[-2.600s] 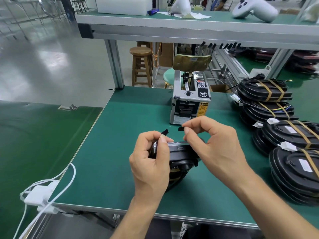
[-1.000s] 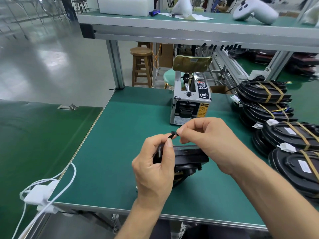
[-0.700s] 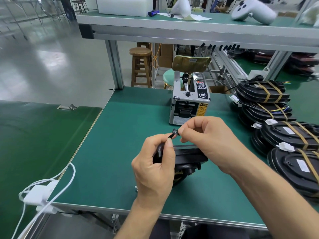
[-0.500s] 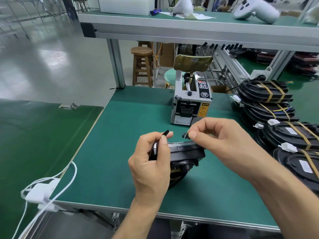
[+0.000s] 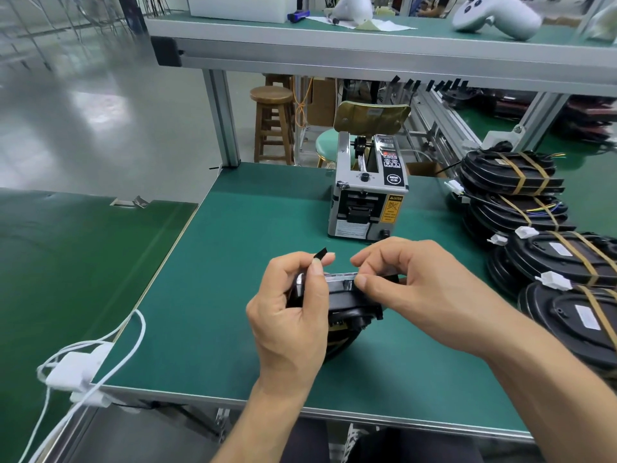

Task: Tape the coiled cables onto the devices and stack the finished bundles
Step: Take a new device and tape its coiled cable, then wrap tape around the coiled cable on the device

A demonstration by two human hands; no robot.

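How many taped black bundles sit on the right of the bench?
4 tops show, in a row along the right edge: farthest, next, third, nearest. Each seems to rest on others beneath, so more may be hidden.

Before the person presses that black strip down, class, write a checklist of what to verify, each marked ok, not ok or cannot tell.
1. Left hand pinches the black tape strip: ok.
2. Right hand grips the device, steadying it: ok.
3. Strip already stuck along the device: not ok, its end stands free.
4. Cable coiled under the device: cannot tell, mostly hidden.
5. Finished stack sits to the right, apart from the hands: ok.
6. Tape dispenser stands behind, on the table: ok.
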